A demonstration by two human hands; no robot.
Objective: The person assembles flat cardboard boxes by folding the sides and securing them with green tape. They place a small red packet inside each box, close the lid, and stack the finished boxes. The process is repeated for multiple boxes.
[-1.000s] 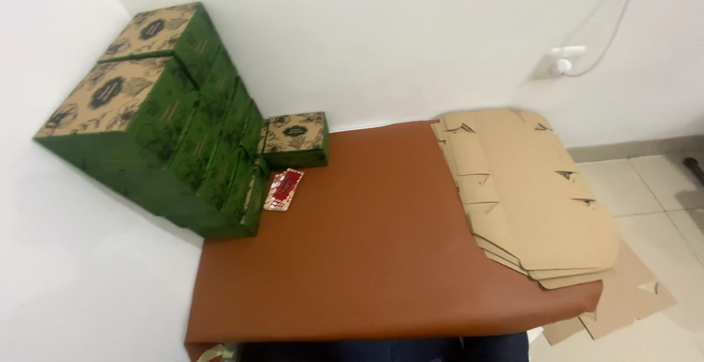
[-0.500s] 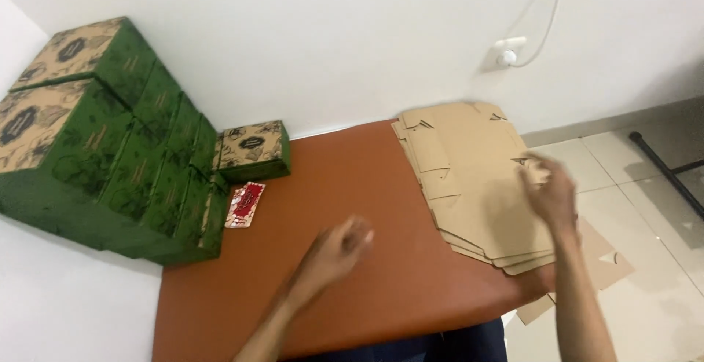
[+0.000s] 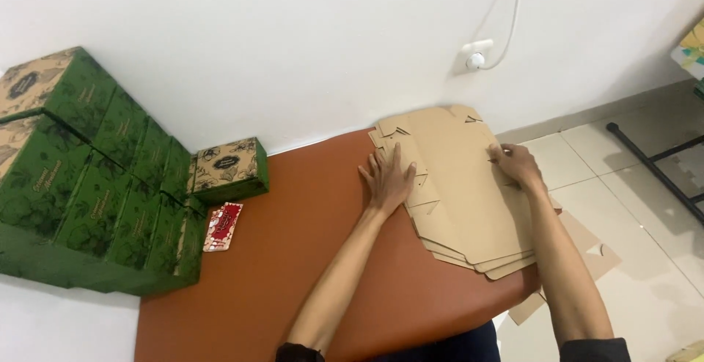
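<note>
Two hands are down on the stack of flat cardboard blanks (image 3: 462, 193), which sits at the right end of the brown surface (image 3: 293, 259) and hangs a little over its far right edge. Left hand (image 3: 389, 178) lies flat with fingers spread on the stack's left margin, palm pressing down, which looks like a way of pinning the pile so it doesn't slide. Right hand (image 3: 517, 165) is over on the opposite edge, fingers curled onto the top sheet's rim; it seems to be pinching or lifting that edge, though I can't quite tell whether it has a firm grip or merely rests there. Blanks are fanned slightly at the near corner, several layers showing, so the top one should part from the rest easily enough.

Now the surroundings. Off to the left, well apart from the hands, stands a wall of green printed boxes (image 3: 88, 186) stacked against the white wall, with one smaller green box with a tan lid (image 3: 229, 167) sitting alone just beside them. Near that, a small red packet (image 3: 222, 226) lies flat on the surface. Between boxes and blanks nothing blocks the hands. More loose cardboard pieces (image 3: 587, 252) lie on the tiled floor under the overhang, and a dark metal frame (image 3: 660, 164) stands farther right.
</note>
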